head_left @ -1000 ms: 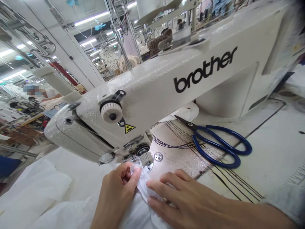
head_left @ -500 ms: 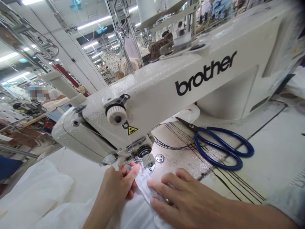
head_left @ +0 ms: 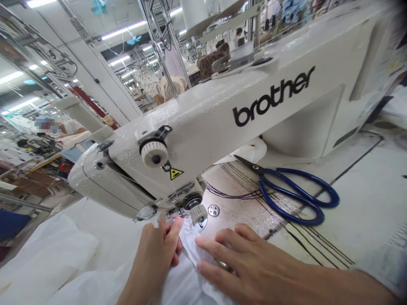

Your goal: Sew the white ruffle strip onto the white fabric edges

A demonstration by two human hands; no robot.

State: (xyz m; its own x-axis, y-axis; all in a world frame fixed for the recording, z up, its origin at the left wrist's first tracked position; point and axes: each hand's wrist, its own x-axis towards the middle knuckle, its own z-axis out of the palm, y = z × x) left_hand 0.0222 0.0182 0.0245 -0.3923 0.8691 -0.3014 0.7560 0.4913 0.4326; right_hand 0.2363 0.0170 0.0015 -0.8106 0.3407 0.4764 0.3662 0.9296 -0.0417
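A white sewing machine [head_left: 203, 123] lettered "brother" stretches across the view. White fabric [head_left: 187, 275] runs in under its needle area, where the needle itself is hidden. My left hand [head_left: 159, 245] pinches the fabric's edge close to the presser foot, thumb against curled fingers. On the right side of the same cloth lies my right hand [head_left: 241, 262], its fingers spread and resting on the fold. A ring shows on that hand.
Blue-handled scissors [head_left: 291, 190] lie on the machine bed, right of the needle area, over dark drawn lines. More white cloth [head_left: 63, 250] spreads at the left. A co-worker [head_left: 51, 125] sits farther back at the left.
My left hand has shifted slightly to the left beside the presser foot, still on the fabric. My right hand has barely moved. The scissors lie where they were.
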